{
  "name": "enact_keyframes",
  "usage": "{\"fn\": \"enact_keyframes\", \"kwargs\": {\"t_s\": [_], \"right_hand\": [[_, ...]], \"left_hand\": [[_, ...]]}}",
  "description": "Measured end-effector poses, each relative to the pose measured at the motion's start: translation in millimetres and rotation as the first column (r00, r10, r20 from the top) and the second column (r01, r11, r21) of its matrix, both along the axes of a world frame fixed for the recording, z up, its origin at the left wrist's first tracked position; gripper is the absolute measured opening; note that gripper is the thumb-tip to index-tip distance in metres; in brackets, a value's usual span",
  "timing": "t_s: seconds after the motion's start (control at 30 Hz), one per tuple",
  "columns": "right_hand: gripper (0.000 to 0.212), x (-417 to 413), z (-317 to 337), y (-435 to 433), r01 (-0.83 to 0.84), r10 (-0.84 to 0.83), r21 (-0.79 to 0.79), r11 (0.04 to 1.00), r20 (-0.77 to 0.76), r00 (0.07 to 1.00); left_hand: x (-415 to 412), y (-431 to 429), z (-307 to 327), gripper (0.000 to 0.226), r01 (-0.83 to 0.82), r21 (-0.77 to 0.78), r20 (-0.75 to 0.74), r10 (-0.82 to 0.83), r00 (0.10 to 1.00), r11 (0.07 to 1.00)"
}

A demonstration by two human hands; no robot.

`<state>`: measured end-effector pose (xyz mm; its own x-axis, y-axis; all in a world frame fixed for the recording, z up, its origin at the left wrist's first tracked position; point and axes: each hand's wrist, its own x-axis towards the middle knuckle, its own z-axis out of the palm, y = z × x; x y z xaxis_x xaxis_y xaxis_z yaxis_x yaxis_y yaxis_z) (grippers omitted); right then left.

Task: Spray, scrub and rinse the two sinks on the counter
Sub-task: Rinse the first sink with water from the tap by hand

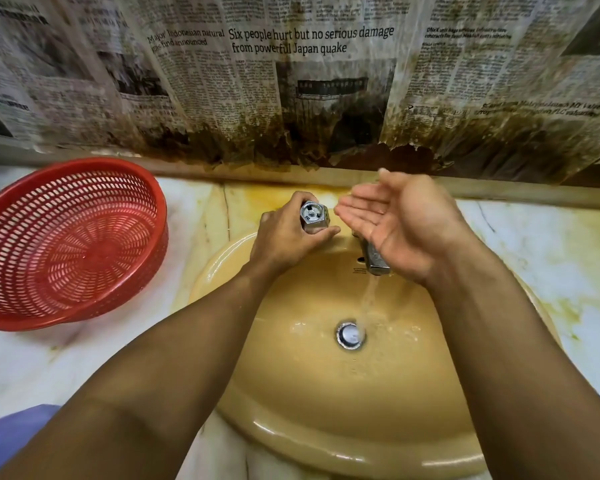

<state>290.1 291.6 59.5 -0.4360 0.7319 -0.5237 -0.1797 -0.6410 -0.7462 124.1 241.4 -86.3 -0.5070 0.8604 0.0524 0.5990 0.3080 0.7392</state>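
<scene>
Fingers (297, 199) of the left hand (288, 237) clamp the tap handle (314, 216), the right hand (399, 223) lies open-cupped over the running spout (376, 263): the yellow sink (326, 441) in the desk (534, 237) seems at rinsing, the second unseen.

Pale marbled counter (534, 237), stained yellow toward the back. Resting on its left part, a red slotted basket (84, 188). Set into the middle, a tan sink (326, 441).

The wet tan oval sink (309, 393) sat in the stained surface (534, 244), its twelve-o'clock tap (374, 261) streaming water onto the drain (350, 336).
</scene>
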Motion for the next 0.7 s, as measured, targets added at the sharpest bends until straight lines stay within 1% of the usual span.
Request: {"fn": "enact_keyframes", "kwargs": {"t_s": [0.03, 0.07, 0.1, 0.13, 0.2, 0.23, 0.27, 0.3, 0.33, 0.37, 0.4, 0.43, 0.5, 0.57, 0.63, 0.7], "right_hand": [[0.040, -6.9, 0.9, 0.2, -0.033, 0.032, 0.019, 0.999, 0.044, 0.999], [0.039, -9.8, -0.6, -1.6, -0.033, 0.029, 0.047, 0.998, 0.087, 0.996], [0.035, -8.1, -3.8, -3.7, 0.006, -0.016, 0.078, 0.997, 0.121, 0.993], [0.030, -2.0, -10.2, -5.9, 0.081, -0.095, 0.103, 0.991, 0.135, 0.986], [0.023, 17.3, -25.9, -11.8, 0.278, -0.289, 0.097, 0.956, 0.131, 0.948], [0.025, 28.3, -36.4, -16.1, 0.369, -0.376, 0.072, 0.926, 0.159, 0.913], [0.026, 39.5, -50.7, -19.5, 0.434, -0.428, 0.017, 0.901, 0.209, 0.879], [0.027, 48.8, -65.9, -23.7, 0.471, -0.441, -0.076, 0.879, 0.251, 0.862], [0.029, 55.0, -79.6, -28.9, 0.463, -0.408, -0.213, 0.860, 0.258, 0.876], [0.034, 57.4, -90.1, -34.3, 0.416, -0.360, -0.367, 0.832, 0.213, 0.908], [0.041, 56.8, -96.2, -39.0, 0.354, -0.330, -0.494, 0.794, 0.138, 0.934], [0.046, 53.2, -98.2, -41.7, 0.301, -0.334, -0.568, 0.766, 0.048, 0.941], [0.053, 40.6, -93.6, -40.0, 0.250, -0.414, -0.634, 0.732, -0.124, 0.902], [0.056, 27.3, -82.9, -33.3, 0.232, -0.492, -0.657, 0.717, -0.241, 0.836], [0.058, 20.9, -76.9, -29.4, 0.195, -0.516, -0.670, 0.716, -0.321, 0.794], [0.051, 23.9, -78.6, -33.5, 0.218, -0.516, -0.661, 0.718, -0.295, 0.804]], "left_hand": [[-0.2, 0.5, 0.4, 0.061, 0.002, 0.007, -0.011, -0.002, 1.000, 1.000], [-0.7, 0.7, 0.8, 0.061, -0.001, 0.013, -0.016, 0.001, 1.000, 1.000], [-1.2, 0.9, 0.5, 0.063, -0.002, 0.017, -0.019, 0.003, 1.000, 1.000], [-2.2, 1.1, 0.4, 0.064, 0.000, 0.016, -0.026, 0.001, 1.000, 1.000], [-4.9, 1.1, -1.4, 0.063, 0.016, 0.017, -0.046, -0.016, 0.999, 1.000], [-6.5, 1.1, -2.9, 0.062, 0.031, 0.021, -0.055, -0.030, 0.998, 0.999], [-7.8, 1.3, -4.0, 0.061, 0.042, 0.024, -0.061, -0.040, 0.997, 0.999], [-8.7, 1.1, -4.3, 0.060, 0.047, 0.027, -0.063, -0.046, 0.997, 0.999], [-9.3, 1.2, -4.5, 0.060, 0.050, 0.029, -0.058, -0.048, 0.997, 0.998], [-9.7, 1.4, -5.0, 0.059, 0.053, 0.034, -0.049, -0.052, 0.997, 0.998], [-10.0, 1.0, -5.6, 0.060, 0.059, 0.039, -0.039, -0.057, 0.998, 0.998], [-10.6, 0.5, -6.6, 0.061, 0.064, 0.043, -0.032, -0.063, 0.997, 0.997], [-12.5, -0.8, -10.2, 0.066, 0.062, 0.027, -0.046, -0.061, 0.997, 0.998], [-13.1, -1.3, -11.5, 0.071, 0.036, -0.015, -0.115, -0.038, 0.993, 0.999], [-12.3, -1.1, -10.0, 0.078, -0.006, -0.092, -0.200, -0.013, 0.980, 0.996], [-10.2, -1.4, -7.5, 0.093, -0.043, -0.218, -0.262, -0.016, 0.965, 0.975]]}}
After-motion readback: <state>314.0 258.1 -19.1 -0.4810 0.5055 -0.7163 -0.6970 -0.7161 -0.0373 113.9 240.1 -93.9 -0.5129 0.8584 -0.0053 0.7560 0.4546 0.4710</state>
